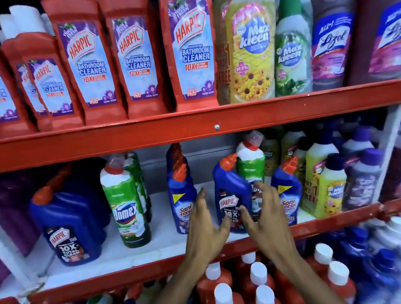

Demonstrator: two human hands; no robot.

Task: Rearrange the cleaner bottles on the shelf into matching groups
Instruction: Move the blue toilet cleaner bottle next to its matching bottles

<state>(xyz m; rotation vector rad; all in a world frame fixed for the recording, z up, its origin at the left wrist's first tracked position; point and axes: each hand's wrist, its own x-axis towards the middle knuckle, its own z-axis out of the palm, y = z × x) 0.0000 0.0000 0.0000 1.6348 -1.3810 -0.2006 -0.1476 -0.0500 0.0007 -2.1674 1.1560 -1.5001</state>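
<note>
Harpic bottle stands mid-shelf between two Sani Fresh bottles; left hand and right hand spread open around it, seemingly touching. Next: grasp, carry left beside other Harpic.

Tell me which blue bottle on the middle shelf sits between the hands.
The blue Harpic bottle, mid-shelf; the other Harpic stands far left, and the neighbours read Sani Fresh.

Mid shelf: big Harpic bottle at 9 o'clock, Domex bottle next, Sani Fresh bottle centre, small Harpic bottle toward 3 w/ another Domex behind.
</note>
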